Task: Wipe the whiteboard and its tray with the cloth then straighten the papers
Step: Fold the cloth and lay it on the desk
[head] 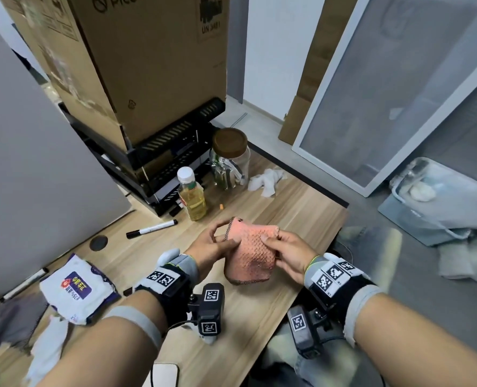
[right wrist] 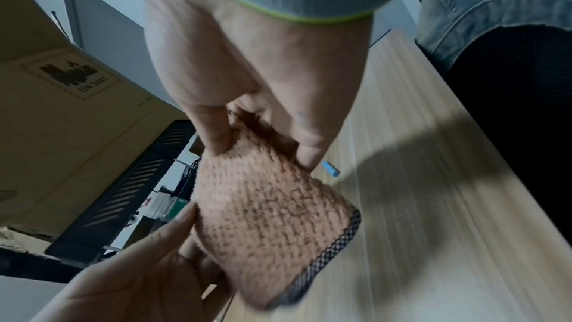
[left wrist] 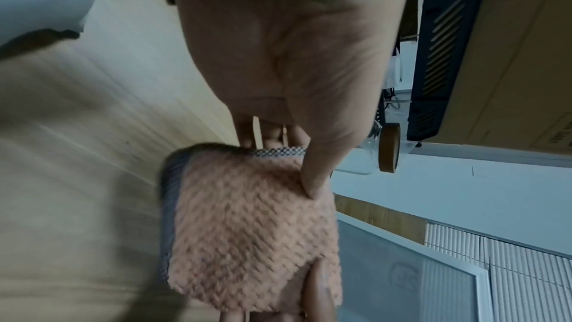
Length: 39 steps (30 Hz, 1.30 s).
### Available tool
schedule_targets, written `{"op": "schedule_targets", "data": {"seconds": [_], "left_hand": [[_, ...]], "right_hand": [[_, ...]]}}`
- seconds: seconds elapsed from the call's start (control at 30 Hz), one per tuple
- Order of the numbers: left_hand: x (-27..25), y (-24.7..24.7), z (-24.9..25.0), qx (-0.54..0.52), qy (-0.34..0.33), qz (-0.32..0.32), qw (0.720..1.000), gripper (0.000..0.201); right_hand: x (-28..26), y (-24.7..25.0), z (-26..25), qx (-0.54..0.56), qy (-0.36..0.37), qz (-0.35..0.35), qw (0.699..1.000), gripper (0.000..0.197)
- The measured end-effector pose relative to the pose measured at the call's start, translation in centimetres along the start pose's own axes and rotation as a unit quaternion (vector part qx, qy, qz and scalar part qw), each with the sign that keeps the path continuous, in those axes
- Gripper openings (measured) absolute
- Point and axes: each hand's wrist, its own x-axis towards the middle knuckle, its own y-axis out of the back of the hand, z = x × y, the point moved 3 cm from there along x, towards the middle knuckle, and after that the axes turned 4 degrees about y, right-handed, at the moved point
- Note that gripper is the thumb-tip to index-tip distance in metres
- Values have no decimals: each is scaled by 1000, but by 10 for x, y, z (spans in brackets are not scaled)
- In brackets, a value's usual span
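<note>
Cloth first: I have the pink, nubbly-textured cloth with its dark checked hem (head: 252, 251) lifted clear of the light wood-grain desk (head: 296, 196), held between both hands in front of me. My left hand (head: 217, 247) pinches the hemmed edge, thumb on the near face and fingers curled behind it — the left wrist view shows the thumb tip pressed into the pile. My right hand (head: 289, 254) pinches the opposite edge the same way, thumb on top, fingers tucked under.

I judge this to be the preparing step: the cloth is being folded or squared into a pad, and no wiping has begun. The large grey-white panel (head: 36, 163) leaning at my left looks like the whiteboard, though I can't make out its tray from here. A black-capped white marker pen (head: 151, 229) lies on the desk near its foot.

The next move calls for one hand to take the whole cloth flat against the palm, then a swing to the left to reach the board's face — keeping clear of the bottle of yellow liquid (head: 192, 195) and the cork-lidded glass jar (head: 230, 160) standing behind.
</note>
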Motion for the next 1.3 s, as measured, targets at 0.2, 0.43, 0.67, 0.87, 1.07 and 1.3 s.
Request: {"op": "schedule_targets", "data": {"seconds": [0.2,0.43,0.67,0.87,1.07,1.3], "left_hand": [[3,7,-10,11,20,0,1000,56],[2,22,-10,282,-73,40,956,40],[0,29,-5,496,-119,86,856,8],[13,22,-16,235,-21,44,971,9],[38,31,-40,375,-10,124,919,25],[36,47,-59,482,33,211,850,38]], "right_hand": [[6,5,15,-55,14,-12,998,22],[16,18,26,-299,59,22,952,58],[15,16,17,-501,103,18,859,10],[36,12,21,-351,52,-3,935,13],[63,15,44,-382,-3,70,921,14],[45,35,57,-430,-80,113,892,57]]}}
